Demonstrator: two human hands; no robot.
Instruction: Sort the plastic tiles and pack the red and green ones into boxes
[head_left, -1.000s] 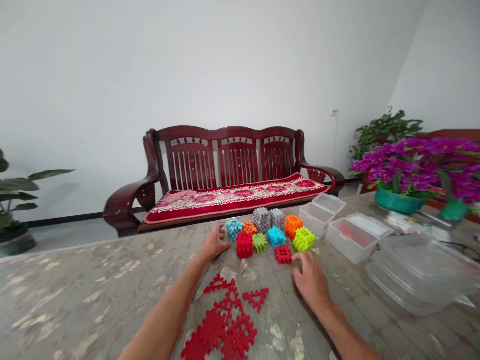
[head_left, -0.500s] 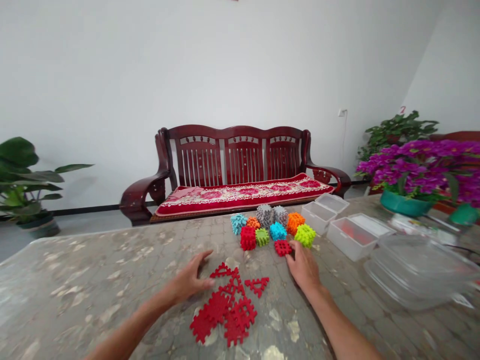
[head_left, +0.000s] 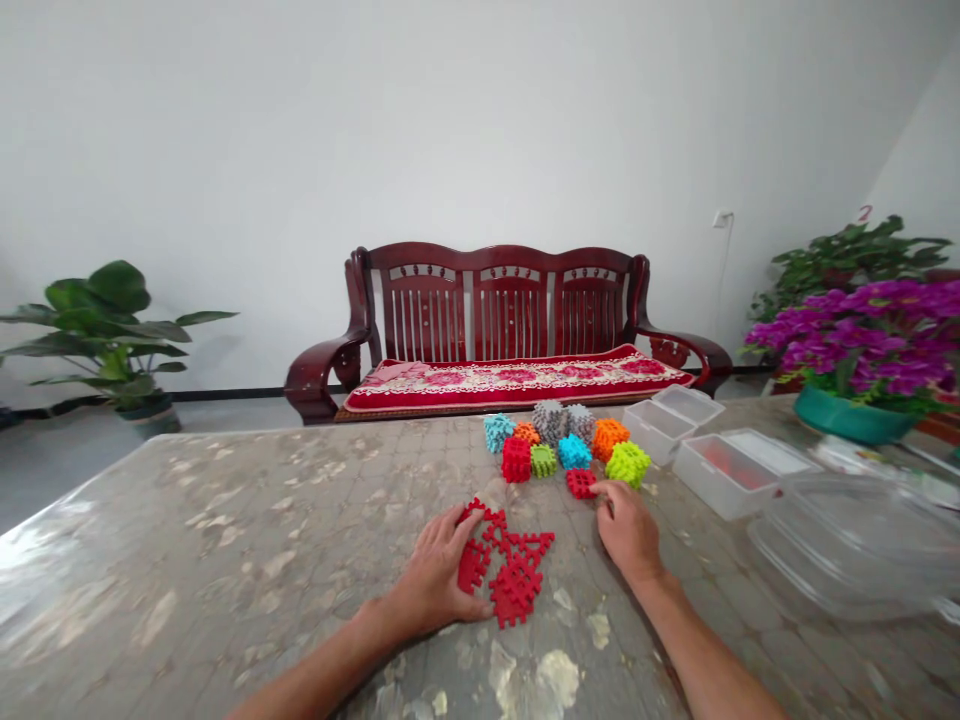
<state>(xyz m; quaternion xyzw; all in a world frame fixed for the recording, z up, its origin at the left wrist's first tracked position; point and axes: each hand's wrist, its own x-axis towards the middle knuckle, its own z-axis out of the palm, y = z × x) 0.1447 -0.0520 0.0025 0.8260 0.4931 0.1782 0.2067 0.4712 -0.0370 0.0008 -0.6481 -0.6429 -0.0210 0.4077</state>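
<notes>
Several flat red interlocking toy pieces (head_left: 517, 588) with notched edges, squares and triangles, lie in an overlapping pile on the table. Around the pile's left side curves my left hand (head_left: 442, 568), thumb and fingers apart, touching the outer pieces and partly covering them. Farther right, my right hand (head_left: 628, 528) rests near the table with its index finger stretched to the right edge of a small red block (head_left: 580, 484). Its other fingers are curled and partly hidden. Just beyond stand a red cube (head_left: 516, 460), a green block (head_left: 543, 460) and a blue block (head_left: 575, 452).
Grey, orange and lime blocks (head_left: 628, 464) sit behind. To the right are an open plastic box (head_left: 724, 480) with red pieces inside, another clear box (head_left: 656, 432), clear lids (head_left: 847, 545) and a flower pot (head_left: 851, 412). A wooden bench (head_left: 510, 310) stands beyond the table.
My left hand has moved right and toward me against the red pieces, which are now bunched more closely. My right hand remains by the small red block. The view has shifted slightly left.
</notes>
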